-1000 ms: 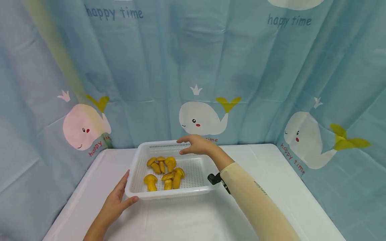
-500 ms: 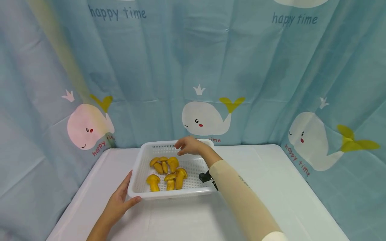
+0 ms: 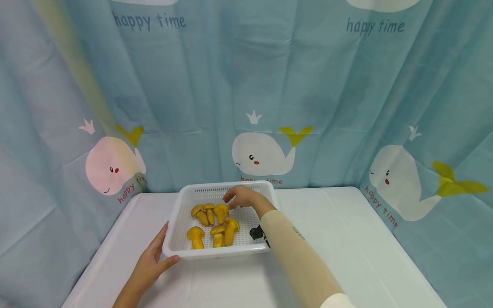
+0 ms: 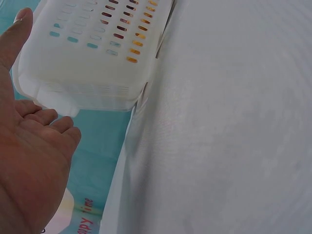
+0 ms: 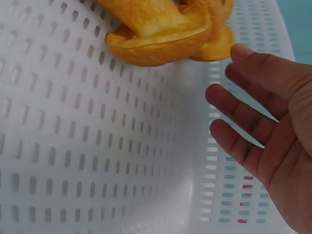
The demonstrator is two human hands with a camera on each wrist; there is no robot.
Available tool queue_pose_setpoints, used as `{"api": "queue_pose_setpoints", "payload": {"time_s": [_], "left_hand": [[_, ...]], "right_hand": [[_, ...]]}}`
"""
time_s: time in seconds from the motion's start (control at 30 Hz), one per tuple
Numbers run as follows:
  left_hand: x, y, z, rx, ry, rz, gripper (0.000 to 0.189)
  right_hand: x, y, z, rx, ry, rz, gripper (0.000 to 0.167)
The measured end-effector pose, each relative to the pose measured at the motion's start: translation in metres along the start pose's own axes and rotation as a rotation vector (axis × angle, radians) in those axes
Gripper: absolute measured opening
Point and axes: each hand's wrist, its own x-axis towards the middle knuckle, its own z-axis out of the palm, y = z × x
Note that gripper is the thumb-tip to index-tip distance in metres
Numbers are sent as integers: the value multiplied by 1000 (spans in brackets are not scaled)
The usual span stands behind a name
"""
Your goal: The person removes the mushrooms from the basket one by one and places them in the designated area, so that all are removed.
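Note:
A white perforated plastic basket [image 3: 215,253] stands on the table, with several yellow-brown mushrooms in its left half. My right hand [image 3: 243,196] is inside it, beside the rear-row mushroom [image 3: 221,212] farthest right. In the right wrist view its thumb and fingers [image 5: 236,144] are spread and loosely bent, with nothing between them. The thumb tip is close to a mushroom cap [image 5: 161,46]; contact cannot be told. My left hand [image 3: 148,265] is at the basket's front left corner, fingers along the left side and thumb at the front. The left wrist view shows its fingers [image 4: 51,122] by the basket's rim.
The white tabletop [image 3: 319,222] extends right of the basket and in front of it. A blue curtain [image 3: 200,107] with printed whales hangs at the back and both sides. A small black device [image 3: 256,233] is worn at the right wrist, over the basket.
My right hand has come down from above the basket's back rim into the basket, moving left toward the mushrooms. My left hand stays at the corner. The head view has shifted slightly.

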Motion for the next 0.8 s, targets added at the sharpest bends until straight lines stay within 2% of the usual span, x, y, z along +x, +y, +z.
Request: {"api": "queue_pose_setpoints", "payload": {"time_s": [0.27,0.8], "left_hand": [[-1,0,0,-8,3,-2,102],[-2,5,0,-16,12,-8,101]], "right_hand": [[6,-1,9,64,-25,23,35],[16,-6,20,60,4,76,27]]}}
